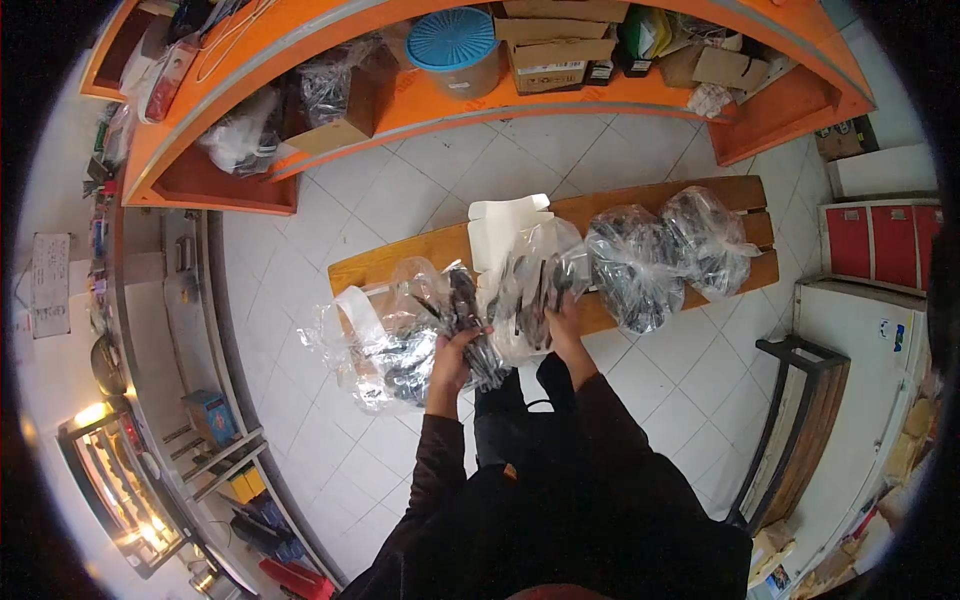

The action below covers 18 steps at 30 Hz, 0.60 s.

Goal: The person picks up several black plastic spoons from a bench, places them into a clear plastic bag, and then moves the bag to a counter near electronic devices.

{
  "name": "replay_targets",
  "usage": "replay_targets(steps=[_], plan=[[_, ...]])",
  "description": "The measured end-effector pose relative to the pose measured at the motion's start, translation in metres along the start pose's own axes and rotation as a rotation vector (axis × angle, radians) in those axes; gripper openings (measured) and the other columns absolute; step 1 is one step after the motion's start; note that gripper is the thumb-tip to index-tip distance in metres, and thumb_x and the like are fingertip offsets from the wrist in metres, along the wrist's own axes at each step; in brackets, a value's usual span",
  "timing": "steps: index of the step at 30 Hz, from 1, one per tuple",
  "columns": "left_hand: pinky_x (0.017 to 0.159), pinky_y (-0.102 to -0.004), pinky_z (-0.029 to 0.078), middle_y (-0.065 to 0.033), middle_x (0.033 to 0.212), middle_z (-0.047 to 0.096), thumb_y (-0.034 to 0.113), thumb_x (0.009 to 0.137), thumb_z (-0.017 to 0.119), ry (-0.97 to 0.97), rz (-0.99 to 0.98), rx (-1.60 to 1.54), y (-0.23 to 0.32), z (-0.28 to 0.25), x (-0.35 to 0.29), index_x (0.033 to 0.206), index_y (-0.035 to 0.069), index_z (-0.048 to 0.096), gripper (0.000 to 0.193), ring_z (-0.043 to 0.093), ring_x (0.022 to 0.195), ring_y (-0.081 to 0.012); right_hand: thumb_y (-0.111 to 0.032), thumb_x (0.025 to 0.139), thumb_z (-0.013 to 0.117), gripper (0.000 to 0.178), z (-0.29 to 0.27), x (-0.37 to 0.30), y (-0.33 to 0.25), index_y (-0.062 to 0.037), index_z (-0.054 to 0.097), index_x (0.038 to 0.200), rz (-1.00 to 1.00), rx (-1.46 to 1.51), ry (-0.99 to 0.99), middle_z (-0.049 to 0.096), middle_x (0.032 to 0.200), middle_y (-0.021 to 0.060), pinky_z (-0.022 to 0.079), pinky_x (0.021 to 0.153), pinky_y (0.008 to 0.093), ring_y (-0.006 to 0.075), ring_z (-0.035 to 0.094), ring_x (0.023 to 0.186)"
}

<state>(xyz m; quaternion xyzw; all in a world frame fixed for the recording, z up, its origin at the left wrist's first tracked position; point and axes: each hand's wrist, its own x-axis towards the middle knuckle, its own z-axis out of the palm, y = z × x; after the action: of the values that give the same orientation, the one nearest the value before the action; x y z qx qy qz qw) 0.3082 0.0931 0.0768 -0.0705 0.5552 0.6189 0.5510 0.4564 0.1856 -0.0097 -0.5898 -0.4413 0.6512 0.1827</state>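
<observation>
Left hand (452, 358) clenched on a bundle of dark metal parts (470, 325), drawn from the clear plastic bag (385, 345) at nine o'clock. Right hand (565, 328) grasping a second clear bag of parts (535, 275), at three o'clock of the left. Both over a wooden bench (400, 255). White box (505, 225) at twelve o'clock; two full bags (665, 255) at two o'clock.

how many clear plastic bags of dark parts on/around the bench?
4: two bags on the bench's right end, one in left hand, one in right hand. Shelf bags not counted.
</observation>
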Motion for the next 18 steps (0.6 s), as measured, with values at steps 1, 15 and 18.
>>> replay_targets(steps=[1,15,18], plan=[[0.059,-0.0277,0.044,-0.0079,0.080,0.055,-0.001,0.069,0.050,-0.027,0.017,0.042,-0.001,0.010,-0.003,0.089,-0.001,0.049,0.020,0.054,0.070,-0.0172,-0.013,0.078,0.048,0.032,0.002,0.011,-0.001,0.0014,0.038,0.105,-0.148,-0.325,0.129,0.046,0.097,0.0175,0.037,0.074,0.0354,0.0277,0.047,0.085],[0.065,-0.0281,0.044,-0.0087,0.086,0.055,0.007,0.077,0.050,-0.156,-0.166,-0.108,-0.022,0.018,-0.001,0.096,-0.001,0.049,0.021,0.053,0.073,-0.0156,-0.007,0.076,0.051,0.048,0.009,-0.055,-0.025,-0.0003,0.027,0.117,-0.182,0.215,-0.449,0.047,0.099,0.0111,0.040,0.076,0.0283,0.0158,0.049,0.090],[0.066,-0.0311,0.046,-0.0080,0.084,0.054,0.003,0.075,0.052,-0.158,-0.101,-0.097,-0.016,0.039,-0.009,0.095,-0.002,0.047,0.022,0.054,0.072,-0.0195,-0.002,0.078,0.048,0.040,0.007,-0.060,-0.026,-0.0008,0.028,0.113,-0.247,0.402,-0.284,0.048,0.096,0.0089,0.041,0.073,0.0248,0.0137,0.049,0.088]])
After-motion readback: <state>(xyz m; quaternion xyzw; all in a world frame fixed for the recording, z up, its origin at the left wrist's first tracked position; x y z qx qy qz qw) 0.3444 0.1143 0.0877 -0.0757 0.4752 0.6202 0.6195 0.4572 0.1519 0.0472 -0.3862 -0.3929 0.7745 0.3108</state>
